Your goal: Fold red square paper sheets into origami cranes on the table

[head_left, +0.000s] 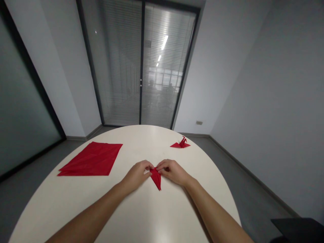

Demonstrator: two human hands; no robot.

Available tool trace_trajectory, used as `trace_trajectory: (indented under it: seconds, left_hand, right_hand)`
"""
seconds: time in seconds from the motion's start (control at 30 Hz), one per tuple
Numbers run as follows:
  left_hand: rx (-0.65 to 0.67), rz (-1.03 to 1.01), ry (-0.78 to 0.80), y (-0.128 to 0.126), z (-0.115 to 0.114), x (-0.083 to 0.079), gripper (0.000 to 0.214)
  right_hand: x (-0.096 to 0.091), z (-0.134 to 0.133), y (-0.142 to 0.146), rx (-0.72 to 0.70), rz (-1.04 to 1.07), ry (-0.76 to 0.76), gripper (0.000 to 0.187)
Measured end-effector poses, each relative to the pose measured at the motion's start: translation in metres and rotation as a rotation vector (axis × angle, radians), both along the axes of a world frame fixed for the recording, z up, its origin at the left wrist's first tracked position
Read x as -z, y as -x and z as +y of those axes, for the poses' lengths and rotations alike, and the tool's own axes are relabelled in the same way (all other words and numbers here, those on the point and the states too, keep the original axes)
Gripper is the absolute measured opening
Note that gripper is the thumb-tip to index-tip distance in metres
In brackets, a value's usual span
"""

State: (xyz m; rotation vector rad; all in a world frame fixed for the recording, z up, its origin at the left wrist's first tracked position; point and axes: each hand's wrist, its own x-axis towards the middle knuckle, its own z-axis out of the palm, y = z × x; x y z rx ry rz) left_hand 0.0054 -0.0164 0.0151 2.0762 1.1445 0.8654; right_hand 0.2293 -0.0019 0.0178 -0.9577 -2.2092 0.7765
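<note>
A small piece of folded red paper lies near the middle of the table, its narrow point toward me. My left hand pinches its upper left edge between thumb and fingers. On the other side, my right hand grips the upper right edge the same way. The fingertips cover part of the paper's top, so the folds there are hidden. Farther back on the right stands a finished red origami crane with its wings spread, apart from both hands.
A stack of red paper sheets lies on the left of the round white table. Beyond the table are glass doors with blinds. A dark object, perhaps a chair, shows at the lower right.
</note>
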Motion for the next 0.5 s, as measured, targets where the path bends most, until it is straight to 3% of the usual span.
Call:
trace_trajectory:
  seconds: [0.23, 0.37, 0.5]
  left_hand:
    - [0.199, 0.259, -0.224, 0.011, -0.009, -0.01, 0.023]
    - [0.246, 0.339, -0.321, 0.015, -0.009, -0.013, 0.016]
    - [0.267, 0.467, -0.43, 0.016, -0.003, -0.011, 0.016]
  right_hand:
    - [-0.01, -0.007, -0.003, -0.072, -0.1, -0.103, 0.036]
    - [-0.012, -0.009, -0.005, -0.084, -0.134, -0.084, 0.046]
    - [-0.011, -0.007, -0.007, -0.094, -0.129, -0.072, 0.043]
